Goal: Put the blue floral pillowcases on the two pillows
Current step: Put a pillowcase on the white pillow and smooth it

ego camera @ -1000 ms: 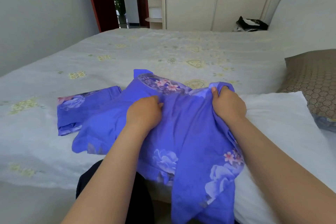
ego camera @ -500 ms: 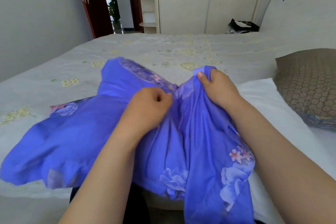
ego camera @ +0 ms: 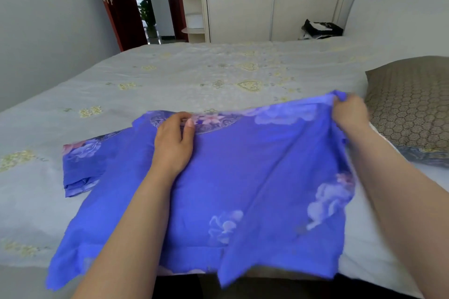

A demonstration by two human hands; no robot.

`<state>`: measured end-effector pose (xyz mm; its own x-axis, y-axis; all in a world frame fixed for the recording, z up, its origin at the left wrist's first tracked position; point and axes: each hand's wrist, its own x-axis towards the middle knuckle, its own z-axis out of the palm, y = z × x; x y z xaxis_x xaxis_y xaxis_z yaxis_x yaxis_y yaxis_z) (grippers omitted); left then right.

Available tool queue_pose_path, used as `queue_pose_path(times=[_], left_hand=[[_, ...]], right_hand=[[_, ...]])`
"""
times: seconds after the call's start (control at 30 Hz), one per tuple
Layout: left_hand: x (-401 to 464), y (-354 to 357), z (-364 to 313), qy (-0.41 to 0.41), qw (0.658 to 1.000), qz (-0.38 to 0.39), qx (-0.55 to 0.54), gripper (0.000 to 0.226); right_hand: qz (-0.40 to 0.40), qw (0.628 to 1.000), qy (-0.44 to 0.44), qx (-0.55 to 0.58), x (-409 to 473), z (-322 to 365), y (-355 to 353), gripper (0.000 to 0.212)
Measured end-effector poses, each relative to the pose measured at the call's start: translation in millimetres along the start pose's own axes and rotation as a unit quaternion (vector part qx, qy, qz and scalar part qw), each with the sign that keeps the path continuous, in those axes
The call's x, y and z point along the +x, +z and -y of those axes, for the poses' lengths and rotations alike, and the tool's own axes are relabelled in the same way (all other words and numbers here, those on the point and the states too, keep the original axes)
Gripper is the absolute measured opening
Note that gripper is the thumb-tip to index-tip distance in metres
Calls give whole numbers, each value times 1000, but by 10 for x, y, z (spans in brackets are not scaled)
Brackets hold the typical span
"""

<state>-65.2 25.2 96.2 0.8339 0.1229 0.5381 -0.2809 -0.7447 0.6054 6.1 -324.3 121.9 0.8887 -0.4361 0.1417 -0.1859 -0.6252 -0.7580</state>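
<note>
While stretching pillowcase (ego camera: 243, 177) wide over bed (ego camera: 194, 75), no longer bunching it as half second ago: left hand (ego camera: 173, 143) and right hand (ego camera: 351, 114) both pinching top edge; locating opening next, white pillow (ego camera: 379, 238) beneath.

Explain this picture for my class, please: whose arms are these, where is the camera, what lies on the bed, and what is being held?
No machine here: a person wears one camera on the head, looking forward and down at their own bare arms. The left hand and right hand each grip the far edge of a blue floral fabric pillowcase, stretched wide between them. It lies over a plain white pillow, near the front edge of the bed with the pale embroidered sheet. A second blue floral pillowcase, folded, lies to the left. A brown hexagon-patterned pillow lies to the right. Neither case is on a pillow yet.
</note>
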Motion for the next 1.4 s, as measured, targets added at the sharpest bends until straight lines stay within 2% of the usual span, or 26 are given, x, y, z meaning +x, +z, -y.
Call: queue_pose_path(times=[0.07,0.2,0.3,0.4,0.5,0.57,0.63,0.7,0.73,0.77,0.8,0.83,0.9,0.93,1.0,1.07,1.17,1.2,1.27,1.3,1.33,1.4], left_hand=[[-14,108,71,-23,994,70,76,43],[-116,181,55,-12,973,123,195,46],[-187,111,78,15,966,122,227,56],[-195,142,-44,68,960,130,238,68],[-175,161,-82,41,953,162,252,65],[-177,137,-62,22,948,204,245,82],[-220,117,-136,44,930,296,213,103],[-307,116,-278,86,886,401,216,116],[-343,141,-335,106,864,426,246,119],[-363,166,-390,121,850,426,284,117],[-385,213,-417,136,849,403,314,107],[-422,275,-431,155,859,360,329,87],[-496,378,-438,227,887,219,337,38],[-526,416,-432,256,895,165,325,24],[-502,417,-469,277,924,62,257,13],[-300,339,-602,280,931,-41,232,6],[282,189,-937,265,926,-142,227,6],[490,171,-1014,236,937,-149,212,8],[857,181,-1093,139,971,-103,166,19],[996,219,-1077,96,983,-62,140,25],[1096,283,-1029,72,991,-12,115,32],[1095,421,-893,55,989,113,78,52]], right_hand=[[-10,992,41,-115,14,-339,-57,44],[4,994,-15,-110,-20,-441,46,40],[29,993,-50,-105,17,-421,-107,42],[-44,983,-27,-178,64,-505,-323,46],[-44,984,-5,-171,52,-532,-330,48],[-34,980,-7,-195,-18,-513,-237,60],[1,973,-12,-230,-47,-568,-162,75],[115,963,4,-245,-31,-651,-108,88],[169,955,13,-244,-35,-667,-107,89],[190,951,19,-241,-65,-658,-114,83],[179,956,18,-233,-95,-653,-120,75],[152,962,15,-224,-133,-628,-130,66],[113,981,13,-157,-243,-562,-130,54],[90,990,16,-103,-269,-551,-142,50],[25,995,62,73,-308,-527,-199,39],[-21,963,122,239,-315,-507,-300,32],[-53,902,161,398,-314,-475,-351,49],[-62,860,163,479,-316,-444,-320,48],[-57,748,169,639,-332,-329,-193,50],[-56,722,171,669,-364,-244,-94,55],[-61,719,176,670,-377,-185,-14,57],[-93,754,194,621,-428,-92,166,46]])
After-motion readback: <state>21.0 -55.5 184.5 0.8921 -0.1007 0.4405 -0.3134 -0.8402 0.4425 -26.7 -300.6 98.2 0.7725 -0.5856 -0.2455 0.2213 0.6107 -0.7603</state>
